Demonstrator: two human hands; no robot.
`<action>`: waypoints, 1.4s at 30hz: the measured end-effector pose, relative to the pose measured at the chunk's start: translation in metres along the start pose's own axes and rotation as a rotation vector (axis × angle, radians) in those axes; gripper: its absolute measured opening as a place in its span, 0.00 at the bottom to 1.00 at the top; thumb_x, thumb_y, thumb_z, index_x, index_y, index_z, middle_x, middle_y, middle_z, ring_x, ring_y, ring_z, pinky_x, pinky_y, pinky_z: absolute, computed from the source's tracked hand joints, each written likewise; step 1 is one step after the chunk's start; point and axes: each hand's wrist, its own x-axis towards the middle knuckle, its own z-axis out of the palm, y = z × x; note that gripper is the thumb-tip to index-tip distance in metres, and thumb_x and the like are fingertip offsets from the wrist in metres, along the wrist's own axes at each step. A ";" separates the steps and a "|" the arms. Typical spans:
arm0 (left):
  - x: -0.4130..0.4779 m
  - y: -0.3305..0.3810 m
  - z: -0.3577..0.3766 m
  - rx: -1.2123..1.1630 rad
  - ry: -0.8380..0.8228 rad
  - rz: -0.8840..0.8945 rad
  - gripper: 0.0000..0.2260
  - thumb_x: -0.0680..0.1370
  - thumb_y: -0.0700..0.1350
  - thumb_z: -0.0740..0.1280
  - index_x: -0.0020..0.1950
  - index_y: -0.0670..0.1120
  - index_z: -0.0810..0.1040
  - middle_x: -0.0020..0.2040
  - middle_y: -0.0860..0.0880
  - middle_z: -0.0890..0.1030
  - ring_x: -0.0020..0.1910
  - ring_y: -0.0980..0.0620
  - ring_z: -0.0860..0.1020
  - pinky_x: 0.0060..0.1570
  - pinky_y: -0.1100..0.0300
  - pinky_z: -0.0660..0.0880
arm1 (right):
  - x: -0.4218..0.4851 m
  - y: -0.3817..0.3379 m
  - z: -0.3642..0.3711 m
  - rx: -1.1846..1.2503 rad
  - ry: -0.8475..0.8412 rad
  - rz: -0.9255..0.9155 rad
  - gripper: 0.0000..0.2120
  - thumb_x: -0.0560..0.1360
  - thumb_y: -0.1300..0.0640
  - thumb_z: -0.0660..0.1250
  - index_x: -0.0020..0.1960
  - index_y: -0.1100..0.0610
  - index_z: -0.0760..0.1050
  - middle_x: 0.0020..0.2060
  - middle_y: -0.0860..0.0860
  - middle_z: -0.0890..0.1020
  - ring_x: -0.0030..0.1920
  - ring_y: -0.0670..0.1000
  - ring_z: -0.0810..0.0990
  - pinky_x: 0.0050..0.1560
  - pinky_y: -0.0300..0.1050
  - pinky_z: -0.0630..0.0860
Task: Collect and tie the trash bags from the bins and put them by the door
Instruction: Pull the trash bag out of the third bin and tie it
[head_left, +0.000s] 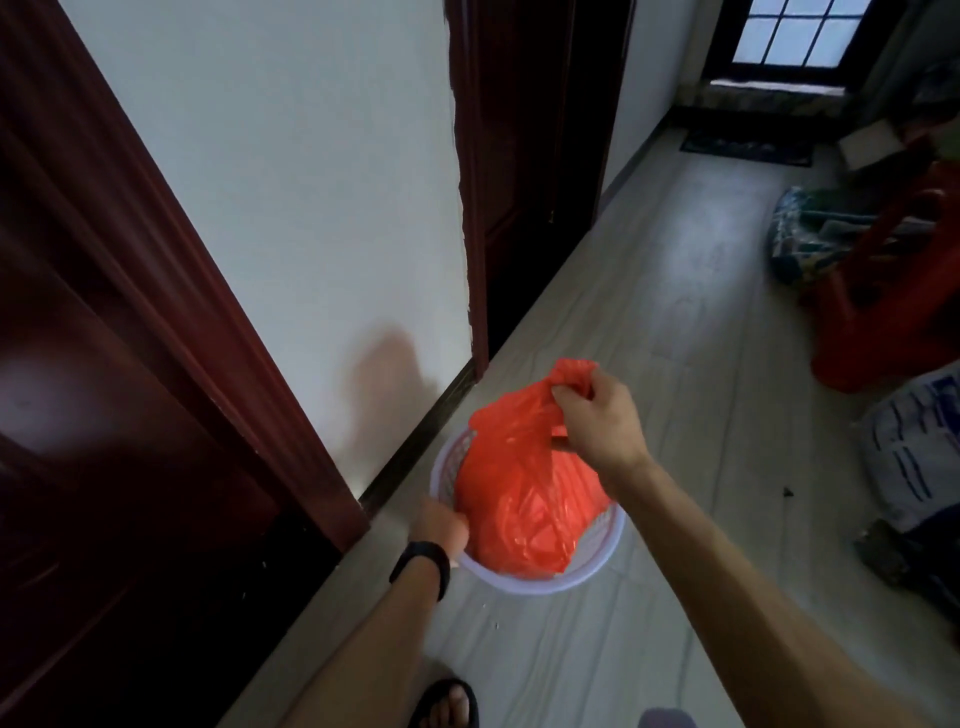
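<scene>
Red trash bag in white bin, right hand gripping top.

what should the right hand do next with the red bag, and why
Probably lift the red trash bag straight up, clear of the white basket bin. The right hand pinches the bag's gathered top, but the bag's lower part sits inside the bin. The left hand is at the rim, seemingly placed to steady it.
</scene>
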 end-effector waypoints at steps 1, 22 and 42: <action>-0.003 0.009 0.001 0.010 0.008 0.023 0.17 0.77 0.39 0.64 0.66 0.38 0.70 0.60 0.37 0.79 0.55 0.38 0.80 0.51 0.50 0.80 | 0.005 -0.005 -0.005 0.024 0.033 -0.010 0.08 0.76 0.58 0.63 0.49 0.49 0.79 0.43 0.55 0.83 0.38 0.54 0.84 0.36 0.52 0.83; 0.008 0.041 0.011 0.602 0.137 0.302 0.15 0.82 0.42 0.56 0.67 0.36 0.66 0.64 0.37 0.77 0.63 0.38 0.77 0.58 0.50 0.74 | -0.018 -0.005 -0.029 0.076 0.218 -0.143 0.12 0.75 0.65 0.61 0.43 0.50 0.78 0.36 0.44 0.79 0.39 0.43 0.75 0.46 0.44 0.73; 0.075 -0.012 0.013 -0.599 -0.082 -0.170 0.19 0.80 0.38 0.62 0.71 0.40 0.67 0.62 0.40 0.77 0.52 0.42 0.79 0.39 0.52 0.79 | 0.013 -0.060 -0.075 0.152 0.544 -0.311 0.10 0.79 0.61 0.59 0.44 0.50 0.75 0.37 0.41 0.77 0.38 0.36 0.74 0.48 0.38 0.70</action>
